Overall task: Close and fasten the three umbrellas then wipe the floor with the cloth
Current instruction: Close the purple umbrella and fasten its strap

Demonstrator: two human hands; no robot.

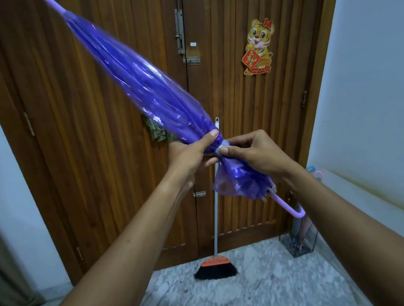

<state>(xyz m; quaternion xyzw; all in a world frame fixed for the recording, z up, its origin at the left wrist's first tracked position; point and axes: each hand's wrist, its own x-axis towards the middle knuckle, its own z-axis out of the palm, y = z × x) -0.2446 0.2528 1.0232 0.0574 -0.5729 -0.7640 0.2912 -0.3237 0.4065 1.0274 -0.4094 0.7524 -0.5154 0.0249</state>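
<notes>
Two grips meet on the purple umbrella point(139, 83), held slantwise before the wooden door point(239, 95), tip upper-left, hooked handle point(291, 207) lower-right: the left grip point(190, 154) wraps the furled canopy, the right grip point(255, 153) pinches the strap point(222, 147).

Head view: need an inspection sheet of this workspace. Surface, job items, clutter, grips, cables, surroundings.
Surface: grey mottled floor, no cloth in view.
Job's things: purple umbrella folded, held diagonally, tip up-left, hooked handle lower right; strap wrapped round the canopy, fastened or not cannot tell.
Clutter: broom leaning against the wooden door; clear stand at right, seemingly holding other umbrellas.
Grips: left grip holds the folded canopy beside the strap; right grip pinches the strap.
Cables: nothing seen.
Surroundings: wooden door carries a bolt latch and a tiger sticker; white walls either side.
</notes>
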